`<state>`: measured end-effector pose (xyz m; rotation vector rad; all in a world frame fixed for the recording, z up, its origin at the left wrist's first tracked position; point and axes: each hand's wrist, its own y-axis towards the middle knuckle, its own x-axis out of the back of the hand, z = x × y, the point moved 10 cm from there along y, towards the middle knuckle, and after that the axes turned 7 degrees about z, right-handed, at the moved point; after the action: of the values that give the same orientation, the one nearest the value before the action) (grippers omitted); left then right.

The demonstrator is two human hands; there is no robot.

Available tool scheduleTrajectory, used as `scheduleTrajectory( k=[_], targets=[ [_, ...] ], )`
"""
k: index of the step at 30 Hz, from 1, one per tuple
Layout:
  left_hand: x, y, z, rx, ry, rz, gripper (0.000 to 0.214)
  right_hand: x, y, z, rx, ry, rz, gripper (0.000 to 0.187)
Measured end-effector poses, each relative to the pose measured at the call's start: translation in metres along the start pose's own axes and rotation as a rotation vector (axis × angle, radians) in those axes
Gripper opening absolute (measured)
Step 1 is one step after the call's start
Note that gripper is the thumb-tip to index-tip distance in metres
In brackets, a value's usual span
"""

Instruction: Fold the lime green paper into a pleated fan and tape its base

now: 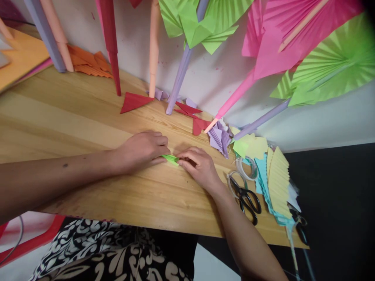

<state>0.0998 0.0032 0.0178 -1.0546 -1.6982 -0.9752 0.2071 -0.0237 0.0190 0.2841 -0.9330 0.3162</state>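
A small folded strip of bright green paper (pixel 171 159) lies between my two hands, just above the wooden table (pixel 96 130). My left hand (pixel 145 151) pinches its left end, thumb below and fingers curled on top. At the other end, my right hand (pixel 197 163) grips the paper between thumb and fingertips. Both hands cover part of the strip, so its full length is hidden. Right of my right hand lie black-handled scissors (pixel 245 197) and a roll of clear tape (pixel 247 168).
Paper fans on rolled sticks, including a green one (pixel 202 23) and a pink one (pixel 272 50), lean against the wall. Red paper scraps (pixel 136 102) and crumpled purple paper (pixel 218 136) lie along the back. Pleated yellow paper (pixel 278 183) sits near the right edge.
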Motion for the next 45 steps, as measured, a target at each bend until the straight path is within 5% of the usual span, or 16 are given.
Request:
scheduleTrajectory(
  k=[6, 12, 21, 26, 29, 37, 45],
  targets=[
    [-0.002, 0.003, 0.001, 0.014, -0.002, 0.004, 0.028, 0.000, -0.001, 0.006, 0.036, -0.025, 0.016, 0.022],
    [0.001, 0.002, 0.000, 0.010, 0.003, -0.019, 0.028, -0.006, 0.003, 0.004, -0.017, -0.124, 0.019, 0.005],
    [-0.002, 0.014, -0.001, 0.052, -0.019, -0.037, 0.025, -0.018, 0.009, 0.010, -0.040, -0.387, 0.086, 0.010],
    [-0.004, 0.024, -0.007, 0.132, 0.078, 0.088, 0.017, -0.018, 0.008, 0.016, -0.016, -0.453, 0.068, 0.011],
    [-0.002, 0.014, -0.002, 0.159, 0.138, 0.176, 0.015, -0.018, 0.005, 0.021, 0.008, -0.469, 0.058, 0.010],
    [0.022, -0.036, 0.034, 0.290, 0.130, 0.069, 0.019, -0.015, 0.001, 0.023, 0.037, -0.413, 0.045, 0.008],
    [0.017, -0.048, 0.011, 0.223, 0.219, 0.088, 0.022, -0.017, -0.002, 0.029, 0.071, -0.371, 0.074, 0.006]
  ],
)
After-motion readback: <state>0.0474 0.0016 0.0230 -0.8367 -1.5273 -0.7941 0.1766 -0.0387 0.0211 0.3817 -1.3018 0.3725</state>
